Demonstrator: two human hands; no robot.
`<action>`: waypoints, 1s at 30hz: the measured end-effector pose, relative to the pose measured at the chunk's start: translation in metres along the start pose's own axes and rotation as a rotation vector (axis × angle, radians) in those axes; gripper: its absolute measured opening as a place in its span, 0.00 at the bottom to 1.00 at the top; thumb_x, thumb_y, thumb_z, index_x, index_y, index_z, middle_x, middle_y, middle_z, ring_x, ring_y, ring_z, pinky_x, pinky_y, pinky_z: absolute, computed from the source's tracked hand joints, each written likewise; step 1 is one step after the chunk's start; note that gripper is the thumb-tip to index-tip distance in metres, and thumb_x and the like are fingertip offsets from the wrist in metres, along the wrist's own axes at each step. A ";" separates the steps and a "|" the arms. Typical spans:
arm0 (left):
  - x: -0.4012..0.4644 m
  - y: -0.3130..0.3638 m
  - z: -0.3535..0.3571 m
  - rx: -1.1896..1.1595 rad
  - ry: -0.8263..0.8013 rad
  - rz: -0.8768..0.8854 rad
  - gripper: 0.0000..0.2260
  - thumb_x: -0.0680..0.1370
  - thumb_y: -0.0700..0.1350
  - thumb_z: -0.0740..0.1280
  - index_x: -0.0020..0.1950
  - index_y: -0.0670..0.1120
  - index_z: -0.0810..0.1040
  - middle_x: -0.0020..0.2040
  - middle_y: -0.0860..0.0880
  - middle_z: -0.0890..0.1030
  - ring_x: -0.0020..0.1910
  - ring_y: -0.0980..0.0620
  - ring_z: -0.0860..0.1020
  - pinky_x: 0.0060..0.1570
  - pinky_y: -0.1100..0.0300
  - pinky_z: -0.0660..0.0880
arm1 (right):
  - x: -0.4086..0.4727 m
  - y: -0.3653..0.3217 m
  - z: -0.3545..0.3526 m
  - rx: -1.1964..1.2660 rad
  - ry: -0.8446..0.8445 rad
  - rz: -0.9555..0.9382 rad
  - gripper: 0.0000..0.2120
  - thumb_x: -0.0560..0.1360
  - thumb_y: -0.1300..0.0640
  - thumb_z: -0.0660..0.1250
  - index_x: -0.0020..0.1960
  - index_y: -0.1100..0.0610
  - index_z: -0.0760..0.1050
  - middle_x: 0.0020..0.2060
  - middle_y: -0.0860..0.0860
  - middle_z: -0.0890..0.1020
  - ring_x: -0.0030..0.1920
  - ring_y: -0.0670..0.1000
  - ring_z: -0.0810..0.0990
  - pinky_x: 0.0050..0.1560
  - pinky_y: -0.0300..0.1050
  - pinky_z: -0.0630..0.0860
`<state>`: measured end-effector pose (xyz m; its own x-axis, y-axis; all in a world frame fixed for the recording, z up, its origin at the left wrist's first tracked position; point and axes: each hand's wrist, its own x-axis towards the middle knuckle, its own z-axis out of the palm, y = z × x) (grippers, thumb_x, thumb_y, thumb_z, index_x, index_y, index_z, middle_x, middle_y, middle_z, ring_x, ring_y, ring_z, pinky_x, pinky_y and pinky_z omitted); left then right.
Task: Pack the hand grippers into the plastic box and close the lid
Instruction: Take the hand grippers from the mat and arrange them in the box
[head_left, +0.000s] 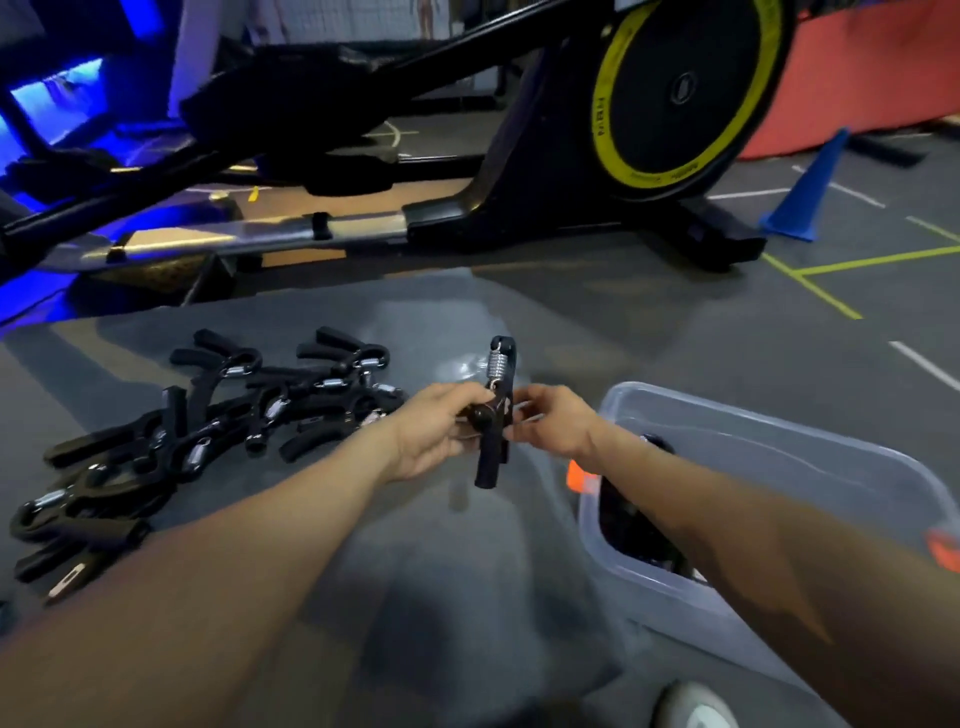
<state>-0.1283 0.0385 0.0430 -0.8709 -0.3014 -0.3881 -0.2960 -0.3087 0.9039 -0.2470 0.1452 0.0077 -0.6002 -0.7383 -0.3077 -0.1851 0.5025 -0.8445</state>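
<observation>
From my feed, both forearms reach forward over the grey floor mat (441, 597) and meet at one black hand gripper (496, 415) held upright above it, steel spring at the top, handles pointing down. My left hand (441, 431) comes in from the left with the wrist nearly straight; its fingers and thumb are curled round the gripper's middle, by the round adjusting knob. My right hand (550, 421) comes from the right, wrist bent inward, with its fingertips pinching the same gripper on its right edge; motion blur hides exactly how those fingers lie.

The pile of hand grippers (208, 415) lies on the mat to the left, well apart from the hands, black handles and springs tangled across each other. The clear plastic box (779, 441) sits to the right, partly under my right forearm, open at the top, with dark grippers visible inside and an orange latch (579, 475) at its near-left corner. An elliptical trainer (649, 104) and a blue cone (810, 192) stand beyond.
</observation>
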 end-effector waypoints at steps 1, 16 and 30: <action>0.005 0.001 0.015 -0.024 -0.018 -0.016 0.06 0.79 0.40 0.58 0.50 0.41 0.74 0.37 0.47 0.79 0.27 0.57 0.78 0.50 0.58 0.73 | -0.008 0.007 -0.015 0.019 0.010 0.013 0.14 0.72 0.69 0.69 0.57 0.63 0.75 0.37 0.52 0.74 0.33 0.47 0.71 0.35 0.34 0.71; 0.115 -0.056 0.223 0.427 0.005 0.016 0.18 0.82 0.53 0.52 0.60 0.43 0.74 0.53 0.46 0.78 0.54 0.45 0.76 0.59 0.51 0.73 | -0.094 0.162 -0.168 0.024 0.441 0.319 0.10 0.71 0.65 0.71 0.39 0.57 0.71 0.33 0.51 0.75 0.35 0.53 0.77 0.41 0.50 0.80; 0.177 -0.124 0.223 1.541 -0.054 0.195 0.37 0.70 0.56 0.72 0.72 0.43 0.61 0.72 0.48 0.62 0.72 0.46 0.59 0.71 0.54 0.60 | -0.060 0.274 -0.157 -0.175 0.330 0.668 0.10 0.69 0.60 0.71 0.48 0.63 0.78 0.33 0.54 0.77 0.45 0.57 0.79 0.51 0.47 0.81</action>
<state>-0.3336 0.2240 -0.0975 -0.9452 -0.1829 -0.2704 -0.2535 0.9331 0.2552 -0.3838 0.3973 -0.1366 -0.8243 -0.0939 -0.5584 0.1943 0.8794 -0.4347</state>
